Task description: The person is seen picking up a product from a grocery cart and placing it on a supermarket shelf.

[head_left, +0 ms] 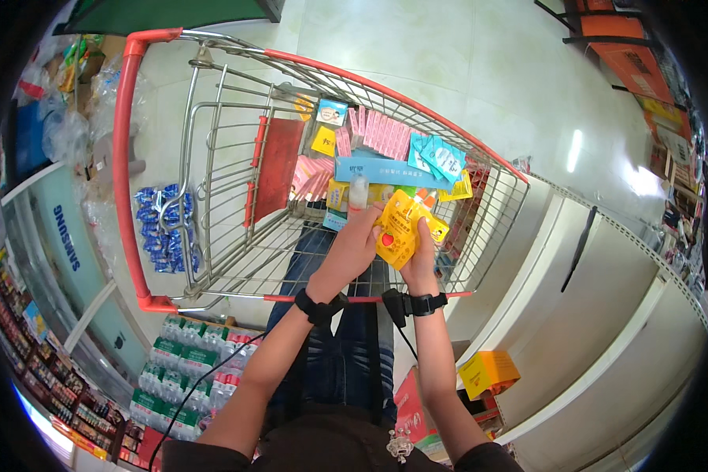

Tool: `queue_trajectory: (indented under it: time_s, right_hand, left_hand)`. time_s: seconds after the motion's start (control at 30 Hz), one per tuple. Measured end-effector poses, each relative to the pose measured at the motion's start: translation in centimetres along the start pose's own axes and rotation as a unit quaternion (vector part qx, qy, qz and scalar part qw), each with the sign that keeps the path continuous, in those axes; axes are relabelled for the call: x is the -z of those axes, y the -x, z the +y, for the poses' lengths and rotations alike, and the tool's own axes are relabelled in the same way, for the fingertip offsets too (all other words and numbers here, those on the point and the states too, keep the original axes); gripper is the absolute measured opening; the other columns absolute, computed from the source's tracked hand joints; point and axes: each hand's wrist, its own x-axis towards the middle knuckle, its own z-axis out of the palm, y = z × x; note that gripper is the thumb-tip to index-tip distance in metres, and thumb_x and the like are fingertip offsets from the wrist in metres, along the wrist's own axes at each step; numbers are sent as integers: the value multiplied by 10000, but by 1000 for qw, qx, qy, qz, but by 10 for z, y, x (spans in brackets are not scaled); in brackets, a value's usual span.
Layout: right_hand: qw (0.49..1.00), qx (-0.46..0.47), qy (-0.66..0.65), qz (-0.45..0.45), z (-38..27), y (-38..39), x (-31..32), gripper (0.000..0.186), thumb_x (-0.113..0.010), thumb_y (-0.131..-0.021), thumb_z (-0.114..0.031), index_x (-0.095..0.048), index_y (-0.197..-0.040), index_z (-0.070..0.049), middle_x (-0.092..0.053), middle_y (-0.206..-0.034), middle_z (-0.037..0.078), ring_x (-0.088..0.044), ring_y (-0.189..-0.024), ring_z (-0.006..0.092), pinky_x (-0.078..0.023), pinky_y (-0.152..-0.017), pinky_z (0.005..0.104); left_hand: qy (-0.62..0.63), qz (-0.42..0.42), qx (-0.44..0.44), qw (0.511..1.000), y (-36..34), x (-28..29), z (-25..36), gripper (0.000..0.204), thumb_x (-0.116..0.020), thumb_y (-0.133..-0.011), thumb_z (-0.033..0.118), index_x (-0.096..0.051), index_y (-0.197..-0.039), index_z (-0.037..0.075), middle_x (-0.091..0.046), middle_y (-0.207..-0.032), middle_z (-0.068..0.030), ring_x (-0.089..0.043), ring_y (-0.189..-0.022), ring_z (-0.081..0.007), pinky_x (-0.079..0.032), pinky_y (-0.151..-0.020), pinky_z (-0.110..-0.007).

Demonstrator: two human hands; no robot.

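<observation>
Over the shopping cart, I hold a yellow pouch (399,224) with a red fruit picture on its front. My left hand (357,242) is closed on its left edge, and my right hand (423,256) grips the right side with the thumb up. Part of another yellow pack (439,231) shows beside my right fingers; whether I hold it too, I cannot tell. Beneath lie a long blue box (385,169), teal packets (440,157), a row of pink packs (381,130) and a clear bottle with a white cap (359,191).
The metal cart has a red handle (123,157) at the left. Shrink-wrapped water bottles (185,366) and blue packages (164,224) stand on the floor. White shelves (543,252) run along the right, with a yellow box (486,373) near my right forearm.
</observation>
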Motion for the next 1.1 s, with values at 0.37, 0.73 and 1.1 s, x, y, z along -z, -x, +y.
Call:
queue_trajectory:
  time_s: [0.37,0.73,1.1]
  right_hand:
    - [994,79,-64,51,31,69,-13,621,-417,-886,-438,-340,-1334,-15,-465,-1283,147,-442,-1189,267,-342,-1008,393]
    - [982,180,4,59,91,194,-7,595,-455,-888,-413,-359,-1310,-6,-496,-1222,153,-462,-1158,260,-355,-998,383]
    - [985,158,30,71,138,278,27,543,-460,-817,-362,-431,-1210,12,-494,-1238,198,-451,-1179,296,-322,-1026,381]
  left_hand:
    - [-20,-102,-39,994,46,11,6,181,-450,-876,53,-529,-1037,29,-553,-948,-157,-518,-878,-315,-419,-791,-365]
    - [21,-59,-196,979,170,-13,-4,190,-449,-869,44,-536,-1034,12,-569,-983,-131,-500,-867,-296,-408,-793,-357]
    - [71,-129,-103,984,276,-33,-23,307,-598,-810,135,-494,-1072,14,-525,-973,-131,-534,-933,-264,-424,-801,-319]
